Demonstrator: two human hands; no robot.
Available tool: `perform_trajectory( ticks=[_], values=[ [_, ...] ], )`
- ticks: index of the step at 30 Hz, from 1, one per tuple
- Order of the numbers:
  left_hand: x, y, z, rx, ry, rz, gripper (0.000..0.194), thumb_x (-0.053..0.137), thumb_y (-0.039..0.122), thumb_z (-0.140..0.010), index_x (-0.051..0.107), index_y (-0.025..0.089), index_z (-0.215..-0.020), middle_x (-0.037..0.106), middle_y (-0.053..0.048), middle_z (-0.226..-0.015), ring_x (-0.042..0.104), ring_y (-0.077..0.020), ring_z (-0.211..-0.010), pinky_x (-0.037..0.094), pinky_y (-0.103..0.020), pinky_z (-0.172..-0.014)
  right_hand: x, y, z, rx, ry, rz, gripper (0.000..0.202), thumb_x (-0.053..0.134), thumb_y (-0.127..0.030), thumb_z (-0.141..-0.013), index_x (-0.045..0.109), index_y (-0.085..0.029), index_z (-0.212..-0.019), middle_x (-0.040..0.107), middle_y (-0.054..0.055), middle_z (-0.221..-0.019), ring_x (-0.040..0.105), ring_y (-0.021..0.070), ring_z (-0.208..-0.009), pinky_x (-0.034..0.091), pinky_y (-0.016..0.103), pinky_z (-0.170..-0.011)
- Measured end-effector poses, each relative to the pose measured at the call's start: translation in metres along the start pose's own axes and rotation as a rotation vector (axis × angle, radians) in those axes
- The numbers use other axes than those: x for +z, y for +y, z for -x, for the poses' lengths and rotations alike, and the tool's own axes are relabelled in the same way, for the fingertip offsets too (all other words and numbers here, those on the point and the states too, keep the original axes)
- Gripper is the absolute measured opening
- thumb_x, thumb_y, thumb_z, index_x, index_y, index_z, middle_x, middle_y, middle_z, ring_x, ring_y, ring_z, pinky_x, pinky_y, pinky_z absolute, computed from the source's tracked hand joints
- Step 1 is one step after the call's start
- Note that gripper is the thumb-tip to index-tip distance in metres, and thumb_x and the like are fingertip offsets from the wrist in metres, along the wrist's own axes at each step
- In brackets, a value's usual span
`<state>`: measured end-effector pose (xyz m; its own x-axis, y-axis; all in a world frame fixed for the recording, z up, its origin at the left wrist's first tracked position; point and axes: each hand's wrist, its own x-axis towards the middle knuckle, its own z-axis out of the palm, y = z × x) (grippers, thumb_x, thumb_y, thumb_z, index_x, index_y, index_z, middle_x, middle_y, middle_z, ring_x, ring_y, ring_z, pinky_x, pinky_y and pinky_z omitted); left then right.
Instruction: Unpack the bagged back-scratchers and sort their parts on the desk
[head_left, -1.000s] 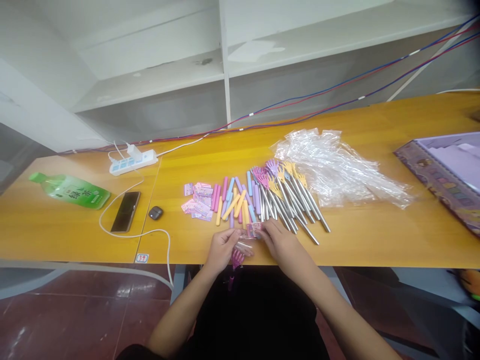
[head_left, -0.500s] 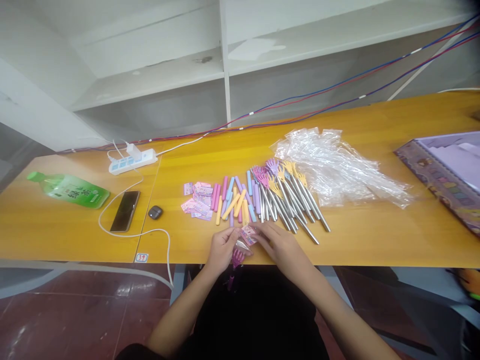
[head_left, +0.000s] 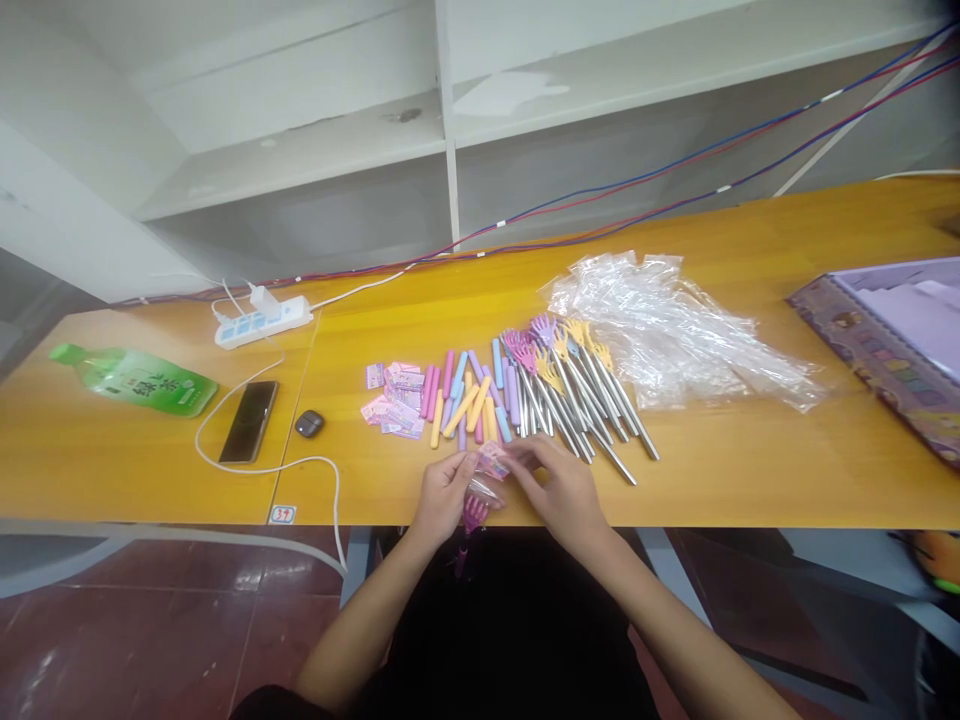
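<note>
My left hand (head_left: 441, 497) pinches the edge of a clear plastic bag (head_left: 487, 490) at the table's front edge. Below it, a magenta back scratcher (head_left: 475, 512) hangs head up, apparently inside the bag. My right hand (head_left: 561, 492) grips a small pink printed card (head_left: 493, 459) between thumb and fingers, at the bag's mouth; whether it is partly inside I cannot tell. Just beyond my hands lie coloured handle tubes (head_left: 478, 405) and a pile of back scratchers (head_left: 577, 390) with metal rods. More printed cards (head_left: 403, 410) are heaped to the left.
Clear bags (head_left: 667, 340) spread across the back right, near a purple box (head_left: 885, 350). Leftward are a black earbud case (head_left: 309, 424), a phone (head_left: 249, 422), a green bottle (head_left: 135, 380) and a power strip (head_left: 262, 320). A white cable (head_left: 300, 463) runs over the front edge.
The pink card has shifted slightly up and left between my hands, and my right fingers have shifted with it. My left hand stays almost still on the bag.
</note>
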<state>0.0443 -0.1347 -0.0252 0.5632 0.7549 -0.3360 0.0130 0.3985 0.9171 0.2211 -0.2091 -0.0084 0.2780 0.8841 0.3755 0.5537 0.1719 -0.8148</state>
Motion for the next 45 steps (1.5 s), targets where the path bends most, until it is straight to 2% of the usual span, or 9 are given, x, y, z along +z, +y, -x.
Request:
perform_trajectory(
  ticks=[4,9,18,26,35,41,45],
  values=[
    [-0.001,-0.002,-0.001,-0.004,0.016,-0.003,0.059,0.067,0.071,-0.093,0.073,0.013,-0.103,0.079,-0.008,-0.078,0.077,-0.0245,-0.061,0.062,-0.033,-0.059,-0.001,-0.001,0.0,0.083,0.081,-0.076,0.018,0.063,-0.034,-0.105,0.068,-0.024,-0.12,0.072,0.007,-0.096,0.074,0.0212,-0.082,0.067,0.037,-0.073],
    [-0.004,-0.007,-0.002,-0.009,0.014,0.004,0.057,0.066,0.07,-0.094,0.071,0.014,-0.1,0.077,-0.006,-0.069,0.076,-0.0244,-0.058,0.059,-0.031,-0.056,0.0,0.001,0.001,0.031,0.091,-0.029,0.008,0.065,-0.031,-0.105,0.066,-0.024,-0.106,0.072,0.006,-0.095,0.074,0.0194,-0.08,0.068,0.036,-0.074],
    [-0.002,-0.003,-0.001,-0.005,0.019,0.019,0.055,0.067,0.071,-0.093,0.066,0.016,-0.09,0.077,-0.007,-0.066,0.075,-0.0233,-0.055,0.057,-0.029,-0.054,-0.001,0.007,0.001,0.004,-0.005,0.005,0.015,0.064,-0.038,-0.105,0.066,-0.023,-0.103,0.073,0.006,-0.09,0.072,0.0192,-0.076,0.064,0.035,-0.07],
    [-0.002,-0.004,-0.001,-0.011,0.022,0.016,0.056,0.067,0.072,-0.092,0.067,0.016,-0.089,0.076,-0.006,-0.068,0.076,-0.0243,-0.058,0.062,-0.033,-0.059,-0.006,0.006,0.001,-0.03,-0.108,0.039,0.01,0.061,-0.031,-0.106,0.067,-0.023,-0.107,0.069,0.004,-0.09,0.067,0.0179,-0.075,0.059,0.033,-0.069],
    [-0.003,-0.005,-0.001,0.016,-0.008,0.025,0.051,0.069,0.065,-0.095,0.069,0.014,-0.09,0.075,-0.005,-0.067,0.075,-0.0216,-0.057,0.061,-0.031,-0.058,-0.012,-0.002,-0.003,-0.034,-0.17,-0.002,0.007,0.062,-0.027,-0.106,0.068,-0.023,-0.107,0.066,0.003,-0.087,0.064,0.0179,-0.075,0.055,0.033,-0.07],
    [-0.004,-0.008,-0.001,0.014,-0.01,0.046,0.051,0.07,0.063,-0.095,0.071,0.012,-0.097,0.075,-0.006,-0.071,0.075,-0.0215,-0.058,0.061,-0.029,-0.055,-0.013,-0.001,-0.004,-0.018,-0.157,-0.056,0.014,0.06,-0.028,-0.107,0.072,-0.025,-0.112,0.069,0.007,-0.102,0.068,0.0204,-0.086,0.058,0.036,-0.078],
    [-0.004,-0.006,-0.001,0.009,-0.028,0.041,0.052,0.07,0.063,-0.095,0.071,0.012,-0.1,0.074,-0.006,-0.073,0.076,-0.0225,-0.059,0.061,-0.03,-0.056,-0.014,-0.001,-0.004,0.099,-0.214,-0.135,0.017,0.06,-0.034,-0.107,0.073,-0.026,-0.115,0.068,0.008,-0.113,0.069,0.0217,-0.097,0.058,0.038,-0.086]
  ],
)
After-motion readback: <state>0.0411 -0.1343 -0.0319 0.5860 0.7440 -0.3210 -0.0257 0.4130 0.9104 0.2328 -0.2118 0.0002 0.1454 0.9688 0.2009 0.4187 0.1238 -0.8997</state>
